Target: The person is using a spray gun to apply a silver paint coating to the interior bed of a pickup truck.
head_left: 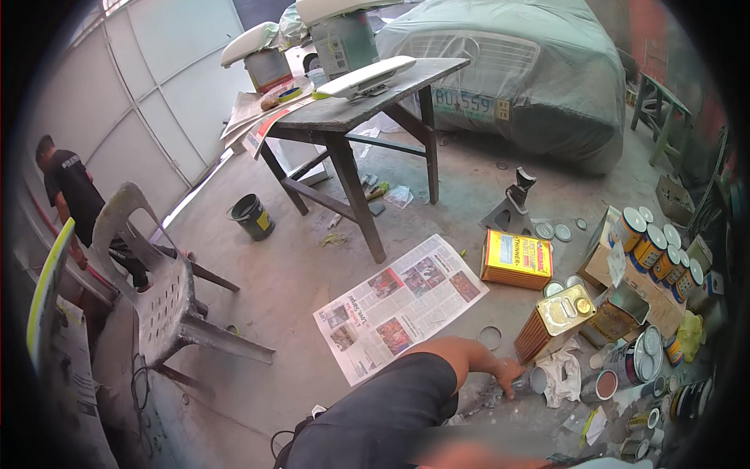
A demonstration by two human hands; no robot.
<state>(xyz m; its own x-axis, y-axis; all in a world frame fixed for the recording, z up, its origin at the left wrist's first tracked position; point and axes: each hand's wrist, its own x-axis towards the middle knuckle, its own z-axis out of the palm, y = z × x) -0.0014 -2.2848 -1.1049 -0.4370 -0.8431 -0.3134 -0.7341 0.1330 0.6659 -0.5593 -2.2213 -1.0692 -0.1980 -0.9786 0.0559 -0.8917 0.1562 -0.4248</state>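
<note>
My left arm, in a dark sleeve, comes in from the lower edge and bends to the right. At its end, my left hand [509, 377] is down at floor level with its fingers closed around the side of a small grey cup [537, 381]. What the cup holds cannot be made out. Just behind it stands a tall tin [553, 322] with a gold top and a yellow cap. A crumpled white rag [561, 377] lies to the cup's right. Of my right side only a smeared patch of skin shows at the lower edge; its fingers cannot be seen.
Newspaper [402, 306] lies on the floor. A yellow thinner tin [517, 259], a cardboard box [637, 301] and several paint cans crowd the right. Beyond are a dark table [344, 116], a black bucket [251, 217], a plastic-covered car [500, 78], a chair [168, 301] and another person [74, 187].
</note>
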